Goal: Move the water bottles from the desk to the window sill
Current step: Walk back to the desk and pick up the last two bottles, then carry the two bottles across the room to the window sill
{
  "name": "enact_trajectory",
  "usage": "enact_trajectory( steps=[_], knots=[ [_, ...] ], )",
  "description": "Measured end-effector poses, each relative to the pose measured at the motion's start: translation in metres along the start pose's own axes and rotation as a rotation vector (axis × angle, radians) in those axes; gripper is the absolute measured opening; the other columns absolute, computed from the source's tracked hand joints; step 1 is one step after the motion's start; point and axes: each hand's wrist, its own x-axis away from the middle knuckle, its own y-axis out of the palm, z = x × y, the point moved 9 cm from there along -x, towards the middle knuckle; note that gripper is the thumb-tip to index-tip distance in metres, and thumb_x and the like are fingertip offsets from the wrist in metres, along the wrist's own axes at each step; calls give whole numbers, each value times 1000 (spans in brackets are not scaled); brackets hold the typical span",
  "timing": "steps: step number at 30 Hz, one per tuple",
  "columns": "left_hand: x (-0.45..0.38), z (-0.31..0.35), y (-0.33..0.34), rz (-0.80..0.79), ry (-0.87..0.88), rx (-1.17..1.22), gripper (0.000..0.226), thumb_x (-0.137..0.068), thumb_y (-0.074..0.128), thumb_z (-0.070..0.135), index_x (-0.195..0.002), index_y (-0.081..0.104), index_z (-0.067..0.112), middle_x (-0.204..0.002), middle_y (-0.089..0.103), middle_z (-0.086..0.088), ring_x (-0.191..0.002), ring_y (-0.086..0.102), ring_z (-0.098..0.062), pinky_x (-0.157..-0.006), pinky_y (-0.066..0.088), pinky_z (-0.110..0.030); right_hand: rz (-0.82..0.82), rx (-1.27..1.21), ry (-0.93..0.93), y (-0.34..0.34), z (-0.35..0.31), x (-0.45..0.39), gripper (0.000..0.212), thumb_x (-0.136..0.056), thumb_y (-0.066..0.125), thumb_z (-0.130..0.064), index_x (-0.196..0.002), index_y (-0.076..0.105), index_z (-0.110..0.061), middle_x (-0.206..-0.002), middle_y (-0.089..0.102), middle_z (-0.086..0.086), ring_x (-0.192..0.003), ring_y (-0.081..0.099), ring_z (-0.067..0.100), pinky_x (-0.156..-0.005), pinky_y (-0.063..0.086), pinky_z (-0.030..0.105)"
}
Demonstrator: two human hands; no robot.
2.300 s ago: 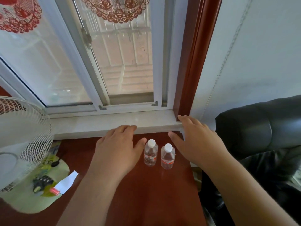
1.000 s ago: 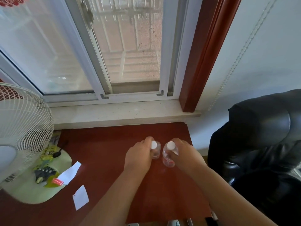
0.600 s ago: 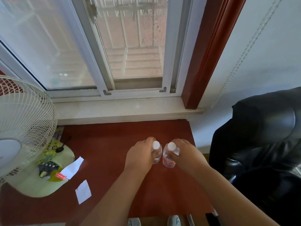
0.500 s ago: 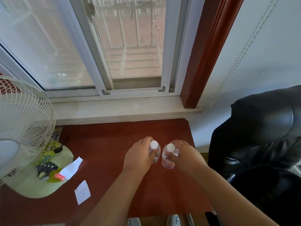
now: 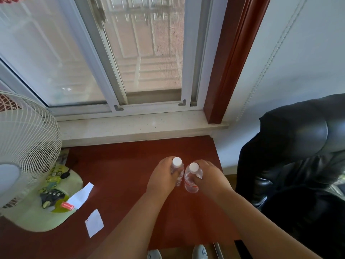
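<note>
Since reaching in open-handed, I've closed my left hand round one water bottle and my right hand round the other bottle: two white-capped bottles holding clear water, upright over the desk, the window sill bare beyond.

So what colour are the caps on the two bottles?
White, both caps: left bottle, right bottle. Clearest in the head view.

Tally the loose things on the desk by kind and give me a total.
Water bottles: 2, one gripped by the left hand, one by the right hand
Fans: 1
White paper slips: 2
Total: 5
</note>
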Motion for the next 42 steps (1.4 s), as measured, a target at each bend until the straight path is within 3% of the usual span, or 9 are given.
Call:
enact_trajectory(
  steps=[3, 8, 14, 20, 25, 28, 35, 38, 42],
  knots=[
    [-2, -1, 6, -53, -10, 19, 8, -89, 66, 37, -96, 63, 36, -96, 66, 14, -86, 65, 0, -74, 58, -32, -17, -32, 35, 5, 4, 2, 43, -86, 70, -41, -125, 54, -37, -121, 60, -13, -103, 59, 10, -85, 54, 33],
    [-5, -12, 14, -97, -21, -28, 28, -77, 75, 30, -97, 61, 44, -101, 66, 17, -84, 68, 0, -70, 61, -27, -45, -95, 78, 14, 8, 2, 49, -81, 72, -37, -126, 53, -40, -116, 60, -8, -101, 60, 11, -84, 53, 31],
    [7, -33, 7, -16, -71, -43, 50, -71, 79, 43, -117, 60, 49, -115, 64, 18, -100, 65, -2, -88, 58, -34, -22, -81, 67, 1, 3, 4, 49, -83, 73, -34, -129, 56, -33, -120, 62, -8, -107, 60, 12, -87, 51, 29],
    [49, 13, -54, 124, -3, 62, 60, -73, 80, 51, -129, 60, 42, -120, 60, 18, -110, 60, -2, -97, 53, -35, 113, -142, 13, -54, -24, 20, 52, -82, 75, -41, -128, 54, -28, -109, 64, -8, -99, 62, 13, -80, 52, 31],
    [70, 72, -117, 189, 94, 57, 59, -69, 84, 60, -122, 62, 47, -116, 63, 22, -106, 60, 4, -92, 55, -34, 231, -224, -103, -116, -66, 43, 53, -81, 78, -45, -127, 56, -32, -112, 65, -9, -101, 63, 13, -88, 56, 38],
    [82, 109, -149, 256, 152, 42, 63, -69, 84, 64, -125, 61, 48, -117, 63, 25, -108, 58, 6, -88, 48, -24, 284, -241, -206, -148, -94, 59, 46, -81, 76, -56, -117, 52, -40, -106, 64, -16, -95, 63, 9, -84, 57, 37],
    [107, 167, -180, 372, 245, 18, 72, -67, 84, 65, -132, 59, 46, -119, 57, 28, -109, 50, 7, -83, 37, -15, 278, -237, -320, -185, -125, 80, 74, -75, 62, -77, -138, 48, -41, -127, 60, -19, -112, 59, 5, -95, 54, 37],
    [109, 175, -180, 387, 242, 28, 74, -67, 85, 63, -134, 59, 45, -116, 57, 28, -107, 49, 7, -81, 34, -10, 262, -215, -347, -191, -126, 86, 74, -78, 67, -71, -141, 46, -39, -131, 60, -16, -115, 57, 6, -98, 53, 35],
    [113, 182, -173, 378, 223, 49, 76, -68, 85, 61, -137, 57, 46, -117, 55, 31, -112, 49, 8, -83, 37, -14, 216, -195, -343, -197, -120, 91, 76, -75, 76, -63, -140, 47, -36, -129, 58, -19, -115, 56, 6, -100, 51, 33]
  ],
)
